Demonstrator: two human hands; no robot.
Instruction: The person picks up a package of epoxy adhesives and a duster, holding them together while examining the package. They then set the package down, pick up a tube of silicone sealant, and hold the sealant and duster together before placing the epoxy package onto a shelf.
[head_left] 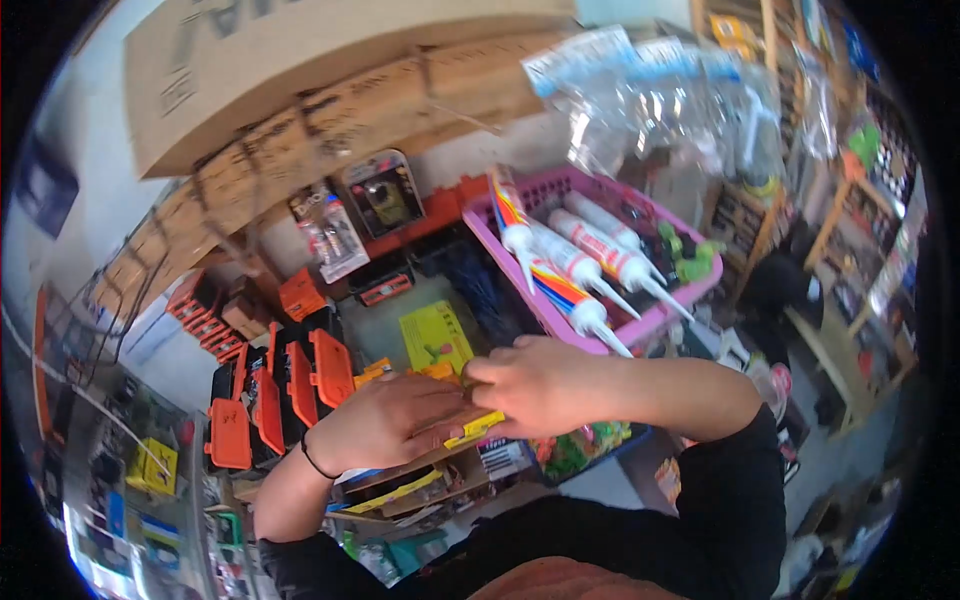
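My left hand (pixel 385 425) and my right hand (pixel 525 385) meet near the middle of the view, over the front of a cluttered counter. The fingers of both close around a small brown and yellow box (pixel 474 428), which they partly cover. Orange-yellow pieces (pixel 436 371) lie just beyond my fingers. Behind them is a yellow-green box (pixel 436 337). A pink basket (pixel 560 325) with several sealant tubes (pixel 575 255) stands beyond my right hand.
Orange-and-black cases (pixel 300 382) stand left of my hands. Blister packs (pixel 328 235) lean at the back under a wooden beam (pixel 360 100). Plastic bags (pixel 650 100) hang at the upper right. Open boxes (pixel 400 492) sit below my hands.
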